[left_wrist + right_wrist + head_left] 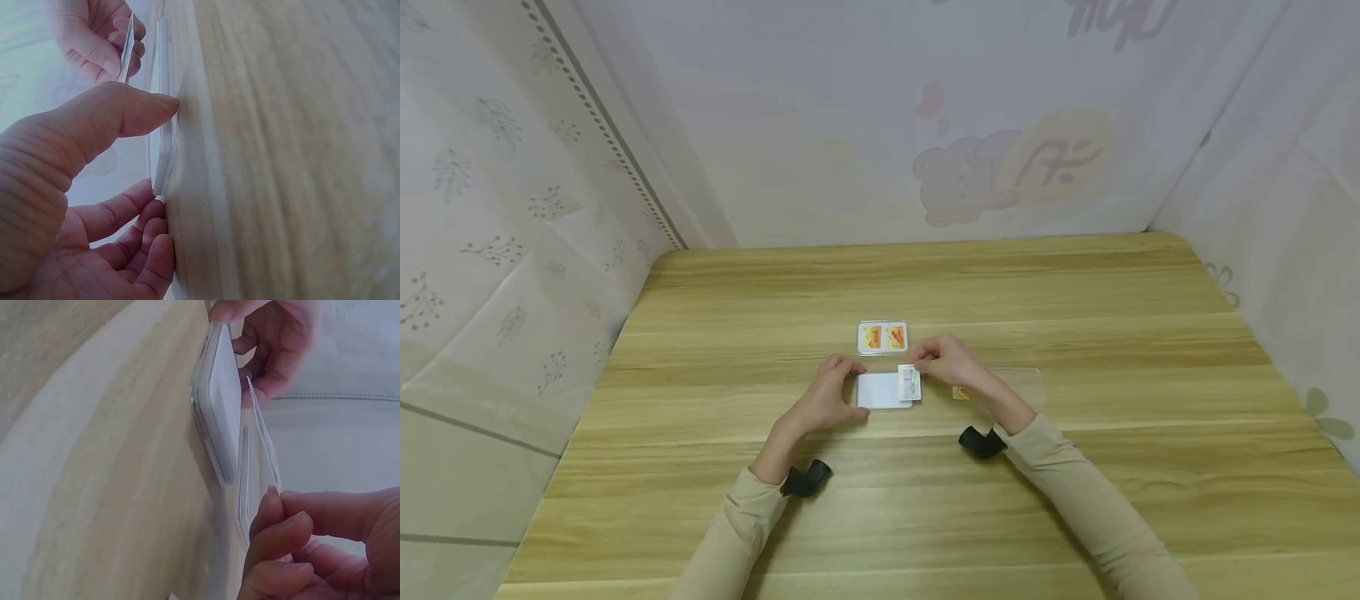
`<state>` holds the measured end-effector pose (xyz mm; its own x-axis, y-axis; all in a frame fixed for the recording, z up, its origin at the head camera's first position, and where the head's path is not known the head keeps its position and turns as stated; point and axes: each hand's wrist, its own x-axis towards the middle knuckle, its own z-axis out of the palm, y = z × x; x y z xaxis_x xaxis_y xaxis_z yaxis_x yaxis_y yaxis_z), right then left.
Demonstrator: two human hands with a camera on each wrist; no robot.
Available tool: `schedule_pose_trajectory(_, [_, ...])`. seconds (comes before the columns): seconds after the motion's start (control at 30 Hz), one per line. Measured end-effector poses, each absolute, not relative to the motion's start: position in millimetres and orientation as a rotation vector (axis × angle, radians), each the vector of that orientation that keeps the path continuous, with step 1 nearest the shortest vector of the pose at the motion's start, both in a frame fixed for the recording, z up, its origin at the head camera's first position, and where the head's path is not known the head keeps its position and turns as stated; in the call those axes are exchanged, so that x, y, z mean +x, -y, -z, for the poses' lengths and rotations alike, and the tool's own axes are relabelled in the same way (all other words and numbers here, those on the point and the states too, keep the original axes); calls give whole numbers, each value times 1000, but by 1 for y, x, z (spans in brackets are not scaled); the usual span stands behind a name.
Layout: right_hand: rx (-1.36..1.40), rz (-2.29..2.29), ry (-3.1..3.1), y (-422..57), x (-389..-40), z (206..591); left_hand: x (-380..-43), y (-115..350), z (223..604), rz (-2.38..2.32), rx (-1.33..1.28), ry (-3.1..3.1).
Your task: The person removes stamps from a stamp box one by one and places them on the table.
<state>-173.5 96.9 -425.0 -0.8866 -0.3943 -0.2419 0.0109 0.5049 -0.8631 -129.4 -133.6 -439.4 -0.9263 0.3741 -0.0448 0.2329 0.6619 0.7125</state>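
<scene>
In the head view a small white-and-green stamp [910, 383] is pinched at one corner by my right hand [949, 362]. It overlaps the right end of a flat case with a white insert [877, 391]. My left hand [826, 393] holds this case by its edges, thumb on the near side and index finger on the far side. From the right wrist view, the stamp [265, 439] shows edge-on with a toothed edge, tilted and apart from the white insert [224, 394]. The case lies flat on the wooden table.
Behind the held case lies another clear case [882, 352] with two orange-and-yellow stamps. A clear plastic sheet or lid [1026, 383] lies to the right, partly behind the right forearm, with a small orange-and-yellow stamp [961, 392] by it. Patterned curtains [820, 125] surround the wooden table [775, 283].
</scene>
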Motion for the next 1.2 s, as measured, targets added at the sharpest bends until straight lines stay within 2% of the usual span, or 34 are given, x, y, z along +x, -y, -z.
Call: schedule_pose_trajectory(1.2, [-267, 1260, -2402, -124, -175, 426, -130, 133, 441, -1123, 510, -2694])
